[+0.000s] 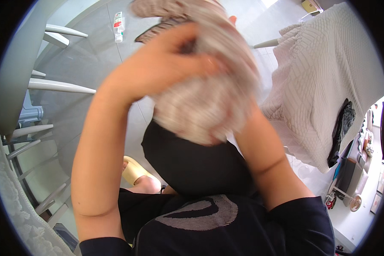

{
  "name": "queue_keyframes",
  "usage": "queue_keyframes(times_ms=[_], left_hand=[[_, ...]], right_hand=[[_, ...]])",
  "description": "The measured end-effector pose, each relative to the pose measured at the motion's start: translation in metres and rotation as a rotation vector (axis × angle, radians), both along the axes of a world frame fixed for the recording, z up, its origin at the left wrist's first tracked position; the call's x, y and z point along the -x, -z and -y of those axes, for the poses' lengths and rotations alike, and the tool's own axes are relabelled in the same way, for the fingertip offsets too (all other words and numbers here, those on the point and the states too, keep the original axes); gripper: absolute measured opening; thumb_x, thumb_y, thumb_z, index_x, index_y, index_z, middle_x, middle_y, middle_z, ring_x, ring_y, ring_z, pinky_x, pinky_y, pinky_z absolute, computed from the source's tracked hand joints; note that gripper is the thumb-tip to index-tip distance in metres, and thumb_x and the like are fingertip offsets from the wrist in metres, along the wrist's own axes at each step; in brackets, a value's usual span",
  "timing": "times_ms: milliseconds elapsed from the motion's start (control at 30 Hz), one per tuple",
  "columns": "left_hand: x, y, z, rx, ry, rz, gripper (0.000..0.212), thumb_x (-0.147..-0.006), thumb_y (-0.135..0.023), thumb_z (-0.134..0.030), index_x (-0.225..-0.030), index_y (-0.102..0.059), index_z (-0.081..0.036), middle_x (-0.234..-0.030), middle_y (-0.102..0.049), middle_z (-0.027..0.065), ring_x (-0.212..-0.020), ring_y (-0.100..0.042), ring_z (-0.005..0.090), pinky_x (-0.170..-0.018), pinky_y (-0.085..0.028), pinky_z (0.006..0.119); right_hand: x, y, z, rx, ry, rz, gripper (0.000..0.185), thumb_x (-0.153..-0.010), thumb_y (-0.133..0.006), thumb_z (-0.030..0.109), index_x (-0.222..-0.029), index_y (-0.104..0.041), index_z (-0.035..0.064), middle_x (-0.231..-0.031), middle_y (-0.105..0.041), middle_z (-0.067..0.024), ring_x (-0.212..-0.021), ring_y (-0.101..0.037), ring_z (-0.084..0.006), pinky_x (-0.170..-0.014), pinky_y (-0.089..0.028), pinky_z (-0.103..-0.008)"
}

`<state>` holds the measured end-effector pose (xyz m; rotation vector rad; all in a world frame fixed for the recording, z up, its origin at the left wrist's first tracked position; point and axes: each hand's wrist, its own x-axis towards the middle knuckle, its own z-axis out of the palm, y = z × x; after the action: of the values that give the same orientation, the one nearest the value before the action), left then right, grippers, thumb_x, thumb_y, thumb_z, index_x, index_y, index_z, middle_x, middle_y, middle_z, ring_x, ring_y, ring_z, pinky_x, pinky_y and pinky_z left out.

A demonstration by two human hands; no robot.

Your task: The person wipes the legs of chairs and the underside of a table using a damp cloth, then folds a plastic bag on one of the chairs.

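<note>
A bundle of light pinkish-beige cloth [204, 108], blurred by motion, is raised in front of me above my lap. My left hand [185, 60] reaches across its near side, with thumb and fingers curved around part of the fabric. A dark-edged, patterned piece of cloth [161, 30] sticks out beyond that hand. My right hand is mostly hidden behind the bundle; only a fingertip [233, 20] shows at its top edge, and the right forearm runs up behind the cloth. Whether those fingers grip the fabric cannot be seen.
A bottle with a white cap [118, 27] lies on the grey tiled floor. White chair legs [62, 85] stand at the left, beside a lace-covered edge [11, 198]. At the right, a textured beige cover [310, 86] drapes over furniture, with a black plastic bag [341, 131] on it.
</note>
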<state>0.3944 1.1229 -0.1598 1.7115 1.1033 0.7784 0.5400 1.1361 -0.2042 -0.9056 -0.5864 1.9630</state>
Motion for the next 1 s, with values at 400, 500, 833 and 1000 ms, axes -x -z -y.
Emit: queue_keyframes(times_ms=[400,500,833,1000], left_hand=[[0.112,-0.007,0.150,0.303,-0.937,-0.187,0.026,-0.082,-0.053,-0.011,-0.105,-0.055,0.002,-0.102,-0.057,0.0067,-0.097,-0.050,0.0130,-0.087,-0.036,0.026],[0.123,-0.004,0.198,0.415,-1.016,-0.152,0.025,-0.083,-0.053,-0.013,-0.104,-0.055,0.000,-0.102,-0.057,0.0070,-0.097,-0.052,0.0144,-0.086,-0.038,0.027],[0.088,0.015,0.238,0.523,-1.149,0.098,0.025,-0.086,-0.052,-0.017,-0.105,-0.054,-0.001,-0.103,-0.057,0.0073,-0.097,-0.053,0.0167,-0.085,-0.040,0.029],[0.086,0.019,0.245,0.539,-1.229,0.119,0.024,-0.085,-0.051,-0.016,-0.104,-0.054,-0.001,-0.102,-0.057,0.0070,-0.096,-0.054,0.0167,-0.084,-0.041,0.028]], right_hand=[[-0.108,0.057,0.112,-0.116,-0.195,0.661,0.038,-0.074,-0.053,0.036,-0.105,-0.052,0.0142,-0.107,-0.050,-0.0090,-0.103,-0.044,-0.0205,-0.087,-0.032,-0.0371],[-0.137,0.060,0.132,-0.273,-0.301,0.948,0.035,-0.073,-0.053,0.035,-0.102,-0.053,0.0153,-0.104,-0.051,-0.0081,-0.101,-0.044,-0.0212,-0.086,-0.033,-0.0377],[-0.165,0.096,0.079,-1.237,-0.506,1.680,0.027,-0.069,-0.052,0.032,-0.092,-0.057,0.0189,-0.094,-0.054,-0.0052,-0.094,-0.047,-0.0234,-0.083,-0.033,-0.0395],[-0.132,0.132,0.058,-0.961,-0.964,1.968,0.018,-0.062,-0.055,0.031,-0.076,-0.056,0.0207,-0.086,-0.055,-0.0024,-0.089,-0.049,-0.0225,-0.081,-0.033,-0.0379]])
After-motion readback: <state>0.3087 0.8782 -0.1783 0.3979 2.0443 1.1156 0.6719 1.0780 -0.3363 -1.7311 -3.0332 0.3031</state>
